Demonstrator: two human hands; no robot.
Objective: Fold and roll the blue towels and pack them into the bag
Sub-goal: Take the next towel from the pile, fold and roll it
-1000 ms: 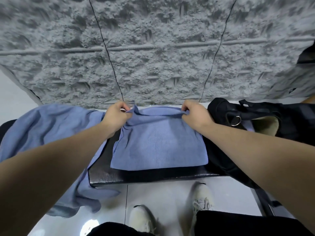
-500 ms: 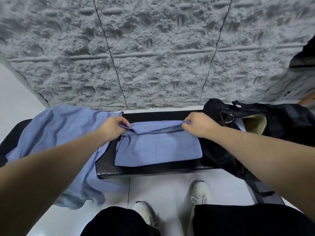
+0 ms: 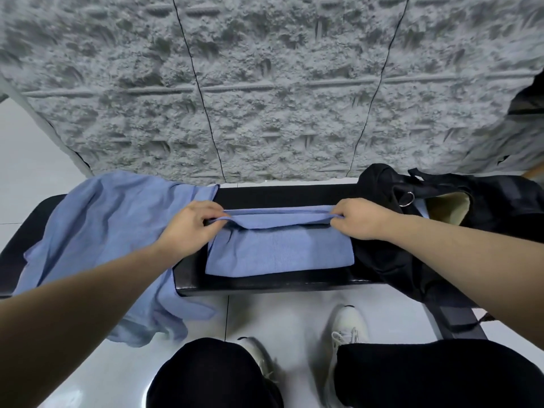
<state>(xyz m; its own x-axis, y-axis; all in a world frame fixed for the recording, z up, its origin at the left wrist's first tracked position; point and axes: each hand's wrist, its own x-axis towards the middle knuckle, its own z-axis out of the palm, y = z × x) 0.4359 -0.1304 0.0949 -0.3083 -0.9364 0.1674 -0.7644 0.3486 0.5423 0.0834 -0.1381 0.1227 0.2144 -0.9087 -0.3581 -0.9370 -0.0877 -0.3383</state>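
Observation:
A small blue towel point(image 3: 279, 254) lies on the black bench point(image 3: 265, 285), its far part folded over towards me. My left hand point(image 3: 191, 225) pinches the left end of the folded edge. My right hand point(image 3: 359, 217) pinches the right end of the same edge, which hangs a little above the lower layer. A larger blue towel point(image 3: 103, 231) lies crumpled over the bench's left part and hangs down its front to the floor. The black bag point(image 3: 391, 260) sits at the right end of the bench, its mouth open and showing a pale lining point(image 3: 447, 207).
A rough grey textured wall point(image 3: 265, 83) rises right behind the bench. The bag's strap point(image 3: 453, 316) hangs down to the white tiled floor point(image 3: 288, 319). My legs in black trousers and white shoes point(image 3: 348, 322) stand close in front of the bench.
Both hands have drawn the towel's far edge towards me, folding it over the near part, so the bench's bare back strip now shows. The camera has tipped back a little.

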